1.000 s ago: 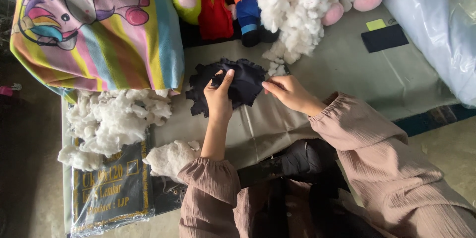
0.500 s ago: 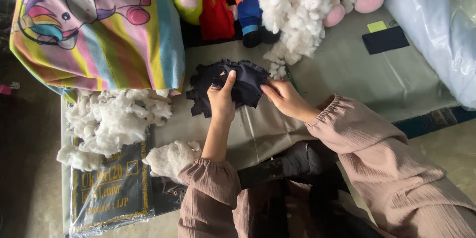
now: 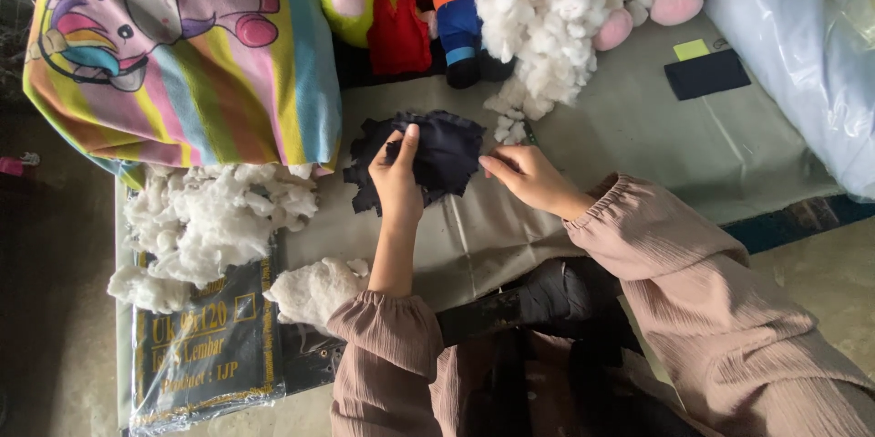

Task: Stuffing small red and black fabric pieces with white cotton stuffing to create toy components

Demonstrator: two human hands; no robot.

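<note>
Our left hand (image 3: pixel 398 184) is pinching the dark navy fabric piece (image 3: pixel 428 156) w/ thumb up on top and fingers curled under its near edge. Right hand (image 3: pixel 527 177) sits at the piece's right edge, fingers narrow and pointed at it, touching or just about, can't tell if it's actually gripping. The piece lies on the grey tabletop (image 3: pixel 747 145), just in front of us, below the white stuffing heap (image 3: pixel 547 18).

Handling, imo: it's thin, limp cloth, super light, no stiffness, so it'll flop and fold wherever it isn't supported. Not fragile, not slippery. Best to pinch it at the edges w/ both hands, since grabbing the middle just bunches it up.

Further out: another pile of stuffing (image 3: pixel 205 218) to the left, a striped pillow w/ a cartoon animal (image 3: pixel 182 45) behind it, plush toys (image 3: pixel 410 0) at the back, a black plastic-wrapped pack (image 3: pixel 205 346) near left.

Vs half a sec ago: right hand slid back a bit toward the piece's right edge, left hand basically same grip, piece barely shifted.
</note>
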